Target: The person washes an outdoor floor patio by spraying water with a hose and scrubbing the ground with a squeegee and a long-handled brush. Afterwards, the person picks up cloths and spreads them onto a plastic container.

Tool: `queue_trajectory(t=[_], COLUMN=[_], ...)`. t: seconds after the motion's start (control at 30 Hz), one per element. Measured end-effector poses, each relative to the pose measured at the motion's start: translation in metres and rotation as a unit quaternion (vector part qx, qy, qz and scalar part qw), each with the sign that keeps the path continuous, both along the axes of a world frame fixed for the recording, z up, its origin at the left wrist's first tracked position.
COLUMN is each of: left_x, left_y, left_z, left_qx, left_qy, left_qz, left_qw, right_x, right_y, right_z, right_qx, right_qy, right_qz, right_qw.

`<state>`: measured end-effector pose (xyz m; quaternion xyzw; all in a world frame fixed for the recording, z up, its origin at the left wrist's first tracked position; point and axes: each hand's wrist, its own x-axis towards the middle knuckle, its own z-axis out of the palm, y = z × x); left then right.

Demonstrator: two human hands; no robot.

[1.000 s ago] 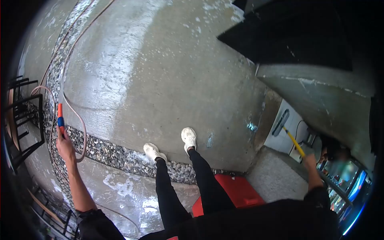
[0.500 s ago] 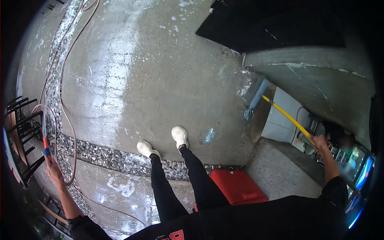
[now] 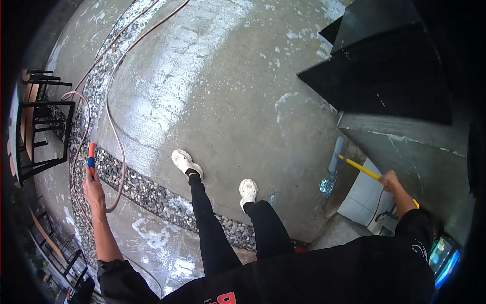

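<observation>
At the left, my left hand [image 3: 93, 191] is closed round an orange and blue hose nozzle [image 3: 91, 156] that points away from me. A pinkish hose [image 3: 120, 144] loops beside it. My right hand [image 3: 390, 181] grips the yellow pole [image 3: 362, 168] of a floor brush. The brush's grey-blue head [image 3: 335, 153] rests on the wet concrete floor [image 3: 243, 111], near the foot of the wall, with a foamy patch beside it.
A strip of pebbles [image 3: 147, 190] crosses the floor by my white shoes [image 3: 248, 191]. Black-framed furniture [image 3: 45, 121] stands at the left. A dark panel [image 3: 390, 76] and a concrete ledge [image 3: 405, 128] are at the right, above white tiles [image 3: 360, 198].
The brush head went from the white tiles onto the concrete floor. My feet have shifted, with the left shoe now farther forward, and the view has turned. Both hands keep their hold.
</observation>
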<state>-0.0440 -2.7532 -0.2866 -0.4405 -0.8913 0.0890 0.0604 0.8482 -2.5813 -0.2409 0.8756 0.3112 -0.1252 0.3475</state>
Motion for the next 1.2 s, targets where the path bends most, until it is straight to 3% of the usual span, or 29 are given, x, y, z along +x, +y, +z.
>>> queue_trajectory(t=[0.03, 0.07, 0.13, 0.17, 0.23, 0.33, 0.47, 0.53, 0.63, 0.73, 0.83, 0.97, 1.13, 1.2], left_x=[-0.012, -0.005, -0.038, -0.043, -0.052, -0.090, -0.121, -0.138, -0.158, -0.167, -0.141, -0.097, -0.051, -0.039], left_y=[0.001, 0.017, 0.012, 0.016, 0.025, 0.016, 0.012, 0.008, 0.002, -0.007, 0.005, 0.014, 0.014, 0.016], left_z=[-0.010, -0.003, -0.025, -0.028, -0.025, -0.038, -0.039, -0.041, -0.038, -0.051, -0.049, -0.061, -0.065, -0.065], left_qx=[0.007, -0.025, 0.016, 0.025, 0.007, 0.009, 0.007, 0.004, -0.002, 0.062, 0.136, 0.101, 0.065, 0.050], left_qy=[-0.006, -0.044, -0.050, -0.043, -0.051, -0.099, -0.120, -0.123, -0.115, -0.158, -0.228, -0.251, -0.258, -0.249], left_qz=[-0.009, 0.042, -0.004, -0.018, 0.001, 0.003, 0.032, 0.052, 0.099, 0.132, 0.178, 0.206, 0.227, 0.231], left_qw=[1.000, 0.998, 0.999, 0.999, 0.999, 0.995, 0.992, 0.991, 0.988, 0.977, 0.948, 0.941, 0.937, 0.939], right_x=[-0.026, -0.036, -0.060, -0.083, -0.144, -0.223, -0.341, -0.399, -0.486, -0.535, -0.542, -0.455, -0.342, -0.318], right_y=[0.023, 0.042, 0.078, 0.093, 0.118, 0.153, 0.199, 0.216, 0.240, 0.260, 0.245, 0.190, 0.090, 0.059], right_z=[0.005, 0.005, -0.002, -0.004, 0.002, 0.010, 0.045, 0.068, 0.090, 0.091, 0.101, 0.115, 0.166, 0.173], right_qx=[0.021, 0.021, -0.102, -0.106, -0.001, 0.029, -0.022, -0.017, -0.058, -0.068, -0.052, 0.009, 0.032, -0.009], right_qy=[0.007, 0.003, 0.042, 0.040, 0.009, 0.042, 0.032, 0.143, 0.165, 0.213, 0.237, 0.294, 0.238, 0.194], right_qz=[-0.111, -0.108, 0.042, 0.048, 0.041, 0.059, 0.131, 0.111, 0.147, 0.162, 0.168, 0.160, -0.012, -0.023], right_qw=[0.994, 0.994, 0.993, 0.992, 0.999, 0.997, 0.991, 0.983, 0.973, 0.961, 0.955, 0.942, 0.971, 0.981])
